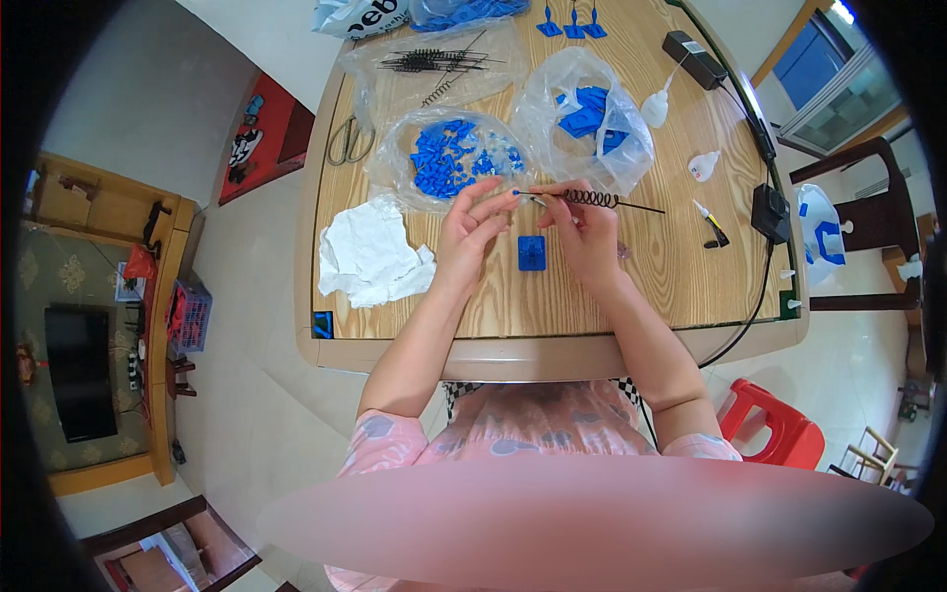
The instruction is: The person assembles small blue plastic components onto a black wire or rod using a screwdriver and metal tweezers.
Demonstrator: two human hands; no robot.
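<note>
Near the frame's centre the left hand (472,225) pinches a small blue piece at the tip of a thin black rod with a coiled spring (590,198); the right hand (584,229) closes around the rod's middle. The piece could slip and drop if either pinch loosens; the rod may bend if pushed askew. One blue square plate (532,253) lies below the hands; two clear bags of blue parts (452,156) sit above; one pair of scissors (345,141) lies upper left; three blue stands (572,24) line the top edge.

Blurred lap; bag (360,15) cut by top edge
</note>
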